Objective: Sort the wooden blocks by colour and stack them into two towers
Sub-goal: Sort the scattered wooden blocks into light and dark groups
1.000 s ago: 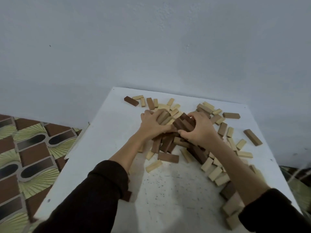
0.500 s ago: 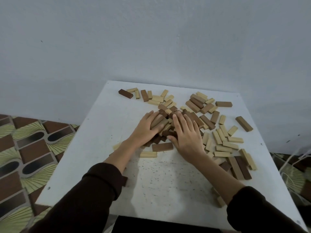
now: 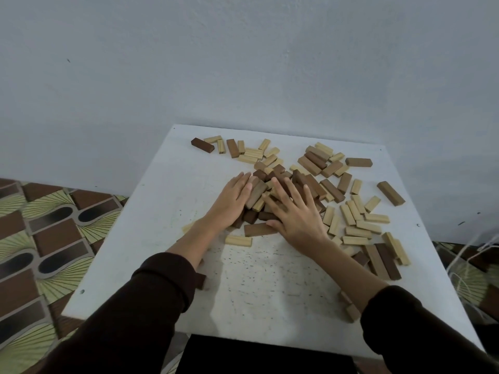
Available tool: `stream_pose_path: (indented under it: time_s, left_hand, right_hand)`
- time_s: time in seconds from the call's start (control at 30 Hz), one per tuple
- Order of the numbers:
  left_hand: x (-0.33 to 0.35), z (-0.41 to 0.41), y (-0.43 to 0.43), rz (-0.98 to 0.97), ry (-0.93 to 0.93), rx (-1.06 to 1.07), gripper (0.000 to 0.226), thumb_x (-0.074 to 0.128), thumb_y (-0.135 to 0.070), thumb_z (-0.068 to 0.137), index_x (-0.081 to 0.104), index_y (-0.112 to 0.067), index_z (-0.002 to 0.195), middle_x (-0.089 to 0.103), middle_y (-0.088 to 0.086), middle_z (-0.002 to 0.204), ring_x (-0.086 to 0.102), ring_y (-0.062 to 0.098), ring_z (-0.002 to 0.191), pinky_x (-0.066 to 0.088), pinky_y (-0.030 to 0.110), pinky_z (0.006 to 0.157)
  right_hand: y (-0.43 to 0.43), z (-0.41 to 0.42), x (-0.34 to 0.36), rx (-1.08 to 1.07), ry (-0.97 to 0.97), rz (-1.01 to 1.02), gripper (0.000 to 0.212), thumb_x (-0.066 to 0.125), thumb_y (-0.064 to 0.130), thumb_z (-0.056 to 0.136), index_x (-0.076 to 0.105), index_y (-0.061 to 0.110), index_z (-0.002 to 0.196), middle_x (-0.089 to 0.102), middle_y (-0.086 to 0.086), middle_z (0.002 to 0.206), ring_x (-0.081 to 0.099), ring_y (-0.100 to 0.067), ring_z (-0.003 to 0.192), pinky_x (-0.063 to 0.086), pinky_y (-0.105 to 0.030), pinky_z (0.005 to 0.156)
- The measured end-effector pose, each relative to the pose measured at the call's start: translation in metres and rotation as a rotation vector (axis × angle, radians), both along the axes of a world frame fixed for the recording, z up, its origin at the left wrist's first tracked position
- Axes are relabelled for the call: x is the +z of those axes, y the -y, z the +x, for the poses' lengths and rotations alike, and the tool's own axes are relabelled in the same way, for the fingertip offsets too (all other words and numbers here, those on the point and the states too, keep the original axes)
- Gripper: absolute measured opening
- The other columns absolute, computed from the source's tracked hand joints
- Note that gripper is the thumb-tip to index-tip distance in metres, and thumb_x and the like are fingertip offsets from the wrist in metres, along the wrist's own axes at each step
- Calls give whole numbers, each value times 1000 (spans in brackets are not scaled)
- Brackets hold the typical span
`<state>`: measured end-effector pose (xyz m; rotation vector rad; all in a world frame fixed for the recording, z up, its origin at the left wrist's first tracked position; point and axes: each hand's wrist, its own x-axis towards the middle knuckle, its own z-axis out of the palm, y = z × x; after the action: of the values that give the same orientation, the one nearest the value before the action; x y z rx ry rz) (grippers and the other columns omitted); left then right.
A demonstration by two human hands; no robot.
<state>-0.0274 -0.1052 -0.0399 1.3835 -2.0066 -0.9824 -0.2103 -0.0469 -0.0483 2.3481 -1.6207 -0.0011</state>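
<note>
Several wooden blocks, pale and dark brown mixed, lie scattered over a white table (image 3: 167,211). A heap of blocks (image 3: 272,182) sits at the middle. My left hand (image 3: 232,203) rests flat on the heap's left side, fingers straight. My right hand (image 3: 297,214) presses flat on the heap's right side, fingers spread. A dark brown block (image 3: 260,229) lies just in front of both hands, with a pale block (image 3: 239,241) nearer me. Pale blocks (image 3: 356,225) cluster to the right of my right hand. No tower stands anywhere.
A dark block (image 3: 202,145) lies at the far left corner, another brown block (image 3: 390,193) near the right edge. Blocks (image 3: 383,259) sit beside my right forearm. The wall rises behind the table. Patterned floor (image 3: 40,238) lies to the left.
Both hands held a bunch of blocks lifted above the table a second ago. They have let it down and now lie flat on the spread heap.
</note>
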Motion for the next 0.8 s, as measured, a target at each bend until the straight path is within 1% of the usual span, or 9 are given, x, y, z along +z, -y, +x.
stream_pose_path:
  time_s: [0.07, 0.2, 0.33, 0.4, 0.47, 0.57, 0.67, 0.73, 0.8]
  left_hand:
    - [0, 1, 1, 7, 4, -3, 47, 28, -31, 104, 26, -16, 149, 23, 3, 157, 15, 13, 145, 11, 29, 118]
    - [4, 5, 1, -6, 25, 15, 49, 31, -31, 104, 25, -15, 149, 24, 3, 157, 19, 13, 144, 14, 28, 117]
    - [13, 14, -5, 11, -12, 48, 52, 35, -35, 103, 23, -18, 150, 23, -2, 157, 20, 12, 144, 15, 25, 113]
    - [19, 25, -8, 13, -13, 63, 51, 35, -35, 102, 24, -19, 150, 25, -3, 156, 22, 12, 143, 16, 22, 109]
    - [24, 39, -12, 11, 6, 75, 49, 38, -32, 102, 29, -17, 148, 32, -2, 153, 28, 13, 141, 19, 23, 109]
    - [29, 64, -19, -10, 70, 93, 44, 47, -22, 99, 41, -13, 142, 47, 3, 142, 42, 16, 131, 30, 25, 105]
    - [32, 88, -29, -10, 167, 77, 37, 55, -11, 94, 53, -13, 131, 56, 4, 128, 51, 17, 118, 36, 22, 95]
    - [32, 104, -37, 30, 216, 64, 37, 56, -2, 89, 59, -13, 124, 57, 3, 121, 53, 17, 109, 39, 22, 88]
    - [32, 118, -45, 78, 260, 56, 35, 57, -1, 86, 61, -14, 119, 56, 1, 112, 54, 17, 100, 40, 19, 78]
  right_hand:
    - [1, 0, 0, 8, -3, -12, 56, 21, 50, 95, 37, 25, 143, 25, -9, 155, 28, -34, 140, 25, -60, 107]
    - [0, -2, -1, 32, 42, -36, 56, 24, 52, 95, 35, 24, 143, 33, -8, 151, 35, -33, 137, 27, -61, 105]
    - [-2, -1, 3, 39, 149, -52, 60, 13, 55, 97, 28, 20, 144, 31, -7, 152, 29, -28, 140, 21, -58, 111]
    - [-3, 2, 5, 51, 196, -86, 61, 21, 51, 97, 31, 14, 144, 32, -7, 151, 23, -23, 141, 13, -54, 115]
    - [-4, 8, 8, 88, 251, -139, 57, 30, 43, 96, 41, 7, 139, 39, -9, 148, 26, -21, 139, 9, -50, 113]
    - [-9, 24, 11, 222, 358, -246, 40, 41, 25, 93, 60, 3, 120, 54, -11, 135, 42, -24, 129, 23, -50, 110]
    - [-17, 48, 9, 357, 492, -231, 28, 48, 15, 90, 66, 1, 107, 65, -12, 119, 52, -24, 112, 46, -45, 92]
    - [-23, 64, 3, 415, 509, -159, 24, 50, 10, 88, 66, -1, 101, 67, -14, 106, 58, -27, 98, 49, -38, 84]
    - [-26, 75, -5, 439, 465, -72, 21, 50, 6, 85, 65, -3, 96, 65, -15, 95, 60, -31, 86, 50, -37, 78]
